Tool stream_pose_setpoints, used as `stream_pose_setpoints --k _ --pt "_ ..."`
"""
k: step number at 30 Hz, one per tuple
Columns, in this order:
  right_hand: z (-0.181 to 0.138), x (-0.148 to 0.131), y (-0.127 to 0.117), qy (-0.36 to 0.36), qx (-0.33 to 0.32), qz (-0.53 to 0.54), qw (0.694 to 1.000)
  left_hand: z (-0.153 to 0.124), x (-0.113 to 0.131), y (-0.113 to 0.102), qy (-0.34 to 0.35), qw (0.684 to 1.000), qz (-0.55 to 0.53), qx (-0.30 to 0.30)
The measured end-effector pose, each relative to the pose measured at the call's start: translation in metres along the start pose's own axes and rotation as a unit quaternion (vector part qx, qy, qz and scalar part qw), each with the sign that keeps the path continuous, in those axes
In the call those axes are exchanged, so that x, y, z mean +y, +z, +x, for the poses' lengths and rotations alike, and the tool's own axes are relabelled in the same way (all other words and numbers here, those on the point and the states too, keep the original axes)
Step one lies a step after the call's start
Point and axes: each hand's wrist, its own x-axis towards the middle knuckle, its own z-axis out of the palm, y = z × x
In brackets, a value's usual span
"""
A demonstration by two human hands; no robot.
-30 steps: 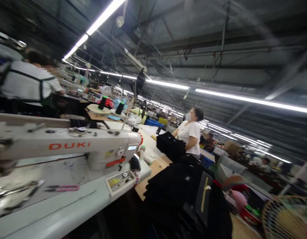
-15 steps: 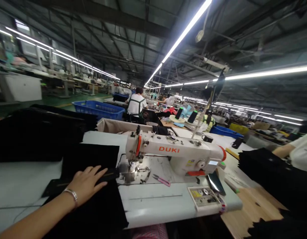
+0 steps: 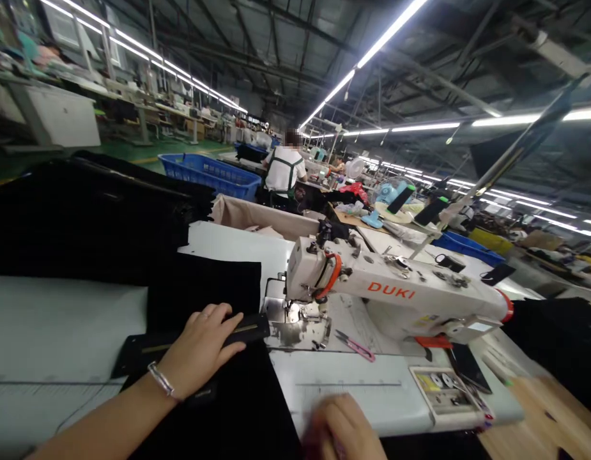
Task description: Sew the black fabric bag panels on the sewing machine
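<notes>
My left hand [image 3: 202, 348] lies flat, fingers stretched, on a black fabric piece [image 3: 209, 370] with a zipper strip [image 3: 190, 338], left of the white DUKI sewing machine [image 3: 395, 297]. The strip's end reaches toward the machine's needle plate [image 3: 298, 319]. My right hand [image 3: 345, 431] shows at the bottom edge over the white table [image 3: 353, 390], blurred by motion, so its fingers are unclear.
A tall stack of black fabric [image 3: 84, 217] lies at the left rear. Pink-handled snips [image 3: 355, 345] lie beside the machine, with a bobbin tray [image 3: 443, 390] and a phone [image 3: 470, 370] at right. A blue crate [image 3: 211, 176] and a seated person in white [image 3: 285, 172] are beyond.
The camera swung left and down from the room toward the machine. My left hand stays on the black fabric; my right hand has come into view at the bottom edge.
</notes>
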Motion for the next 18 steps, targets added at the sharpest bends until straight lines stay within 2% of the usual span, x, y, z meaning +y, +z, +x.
stream_pose_setpoints --k 2,4,7,12,15,18 --pt "0.03 -0.026 0.011 -0.049 -0.023 0.05 0.997 -0.003 0.001 0.0 -0.002 1.0 -0.002 0.005" --pt "0.054 -0.048 0.019 -0.048 -0.012 0.092 0.995 -0.004 0.002 -0.001 -0.002 1.0 -0.01 0.014" --pt "0.072 -0.069 0.028 -0.032 0.002 0.118 0.993 -0.001 0.005 -0.005 0.007 0.999 -0.047 0.005" --pt "0.076 -0.074 0.029 -0.019 0.001 0.19 0.982 -0.002 0.016 -0.026 0.037 0.994 -0.091 -0.051" --pt "0.073 -0.076 0.015 -0.049 0.013 0.263 0.964 -0.015 0.027 -0.054 -0.003 0.982 -0.174 -0.075" --pt "0.063 -0.08 -0.006 -0.126 0.047 0.273 0.952 -0.034 0.044 -0.083 -0.06 0.947 -0.298 -0.105"
